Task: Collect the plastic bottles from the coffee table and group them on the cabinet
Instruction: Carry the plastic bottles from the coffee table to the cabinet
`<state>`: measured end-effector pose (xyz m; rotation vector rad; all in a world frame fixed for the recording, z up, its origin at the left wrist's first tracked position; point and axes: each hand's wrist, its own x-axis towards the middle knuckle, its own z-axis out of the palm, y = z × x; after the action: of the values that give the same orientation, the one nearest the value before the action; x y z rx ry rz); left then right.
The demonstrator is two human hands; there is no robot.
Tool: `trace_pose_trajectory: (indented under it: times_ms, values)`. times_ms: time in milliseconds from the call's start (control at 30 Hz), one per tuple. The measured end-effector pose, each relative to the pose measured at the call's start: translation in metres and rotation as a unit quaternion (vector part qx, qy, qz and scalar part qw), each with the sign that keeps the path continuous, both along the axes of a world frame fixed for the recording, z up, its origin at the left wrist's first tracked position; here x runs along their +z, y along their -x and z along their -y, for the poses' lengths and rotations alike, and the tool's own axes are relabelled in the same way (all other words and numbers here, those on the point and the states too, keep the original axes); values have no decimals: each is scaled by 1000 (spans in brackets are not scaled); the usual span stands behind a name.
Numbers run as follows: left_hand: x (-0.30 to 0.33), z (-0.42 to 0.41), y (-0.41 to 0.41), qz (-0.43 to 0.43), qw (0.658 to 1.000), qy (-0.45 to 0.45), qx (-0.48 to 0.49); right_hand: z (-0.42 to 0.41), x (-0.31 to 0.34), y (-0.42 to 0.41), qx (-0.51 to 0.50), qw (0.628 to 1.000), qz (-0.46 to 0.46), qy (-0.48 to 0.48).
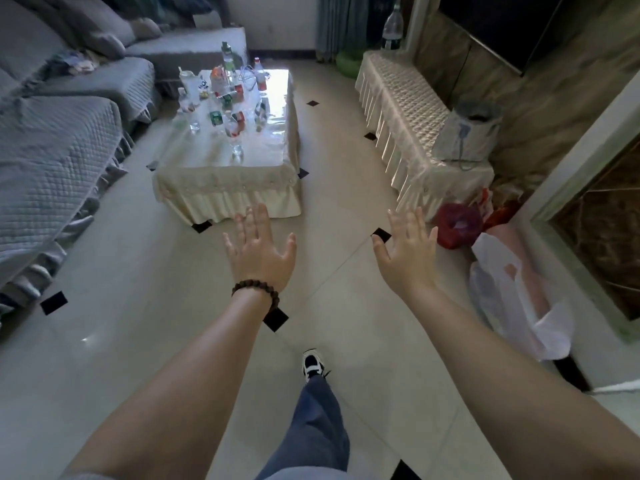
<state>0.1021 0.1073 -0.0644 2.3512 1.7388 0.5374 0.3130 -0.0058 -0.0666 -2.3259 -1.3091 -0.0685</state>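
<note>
Several plastic bottles stand crowded on the far left part of the coffee table, which wears a cream cloth under a glossy cover. One small bottle stands alone nearer the front. The long low cabinet, draped in a cream quilted cloth, runs along the right wall. My left hand, with a bead bracelet at the wrist, is held out open above the floor, short of the table's near edge. My right hand is spread open beside it, holding nothing.
A grey sofa lines the left side. A grey bag sits on the cabinet's near end and a large bottle stands at its far end. Red and white plastic bags lie on the floor at right. A tiled aisle runs between table and cabinet.
</note>
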Motion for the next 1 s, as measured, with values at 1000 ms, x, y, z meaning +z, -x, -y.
trace_pose_trajectory:
  times_ms: [1000]
  values:
    - [-22,-542,-355,-3,996,54,65,-566,-12,-370,19,999,-38,31]
